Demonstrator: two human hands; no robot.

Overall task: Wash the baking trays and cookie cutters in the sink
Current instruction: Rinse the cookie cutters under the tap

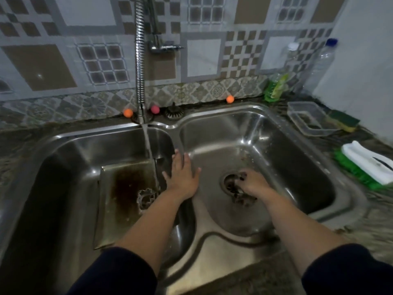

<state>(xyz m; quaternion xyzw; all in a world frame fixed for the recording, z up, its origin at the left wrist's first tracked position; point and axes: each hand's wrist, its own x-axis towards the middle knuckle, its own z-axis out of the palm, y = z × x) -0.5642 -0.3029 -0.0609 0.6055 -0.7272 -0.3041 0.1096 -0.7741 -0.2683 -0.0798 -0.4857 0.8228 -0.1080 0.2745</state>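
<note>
A steel baking tray (119, 188) with a dark burnt stain leans in the left basin of the double sink (212, 237). A round scalloped cookie cutter (145, 198) lies on the tray where the tap's water stream (151, 154) lands. My left hand (181, 177) is spread flat and open over the divider between the basins, holding nothing. My right hand (253, 183) reaches down to the right basin's drain (228, 184), fingers curled around a second scalloped cookie cutter (242, 199) that is partly hidden under the palm.
The spring-neck tap (140, 60) stands behind the divider. A sink strainer (174, 112) rests on the back ledge. On the right counter are a green detergent bottle (276, 86), a clear bottle (319, 67), a plastic container (310, 118), a sponge (344, 121) and a green-and-white brush (365, 165).
</note>
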